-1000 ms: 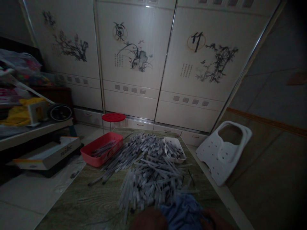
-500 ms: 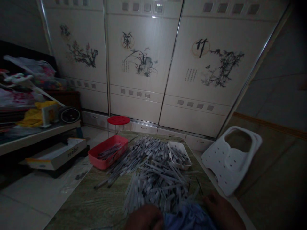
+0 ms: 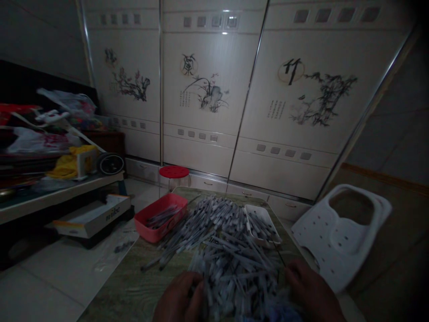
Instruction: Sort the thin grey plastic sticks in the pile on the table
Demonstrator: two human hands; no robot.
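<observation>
A large heap of translucent pen tubes [image 3: 231, 250] with dark tips lies on the wood-grain table [image 3: 140, 290]. My left hand [image 3: 181, 297] is at the heap's near left edge, fingers curled together; what they hold, if anything, is hidden. To the right of the heap, my right hand [image 3: 311, 288] pinches a thin dark stick [image 3: 281, 258], which slants up from its fingertips. Blue cloth [image 3: 283, 311] shows at the bottom edge between both hands. A red plastic basket [image 3: 144, 230] and a white tray [image 3: 277, 239] each hold some of the tubes.
Past the table is a red round stool [image 3: 174, 171] before sliding cabinet doors [image 3: 201, 156]. A white plastic folding chair [image 3: 348, 241] leans at the right. On the left, a low bench [image 3: 67, 190] carries bags and a wheeled toy; an open carton [image 3: 97, 219] sits beneath.
The view has shifted, so the scene sits further right and slightly lower. My left hand has moved left, apart from the blue cloth, which now shows less. My right hand stays beside the heap.
</observation>
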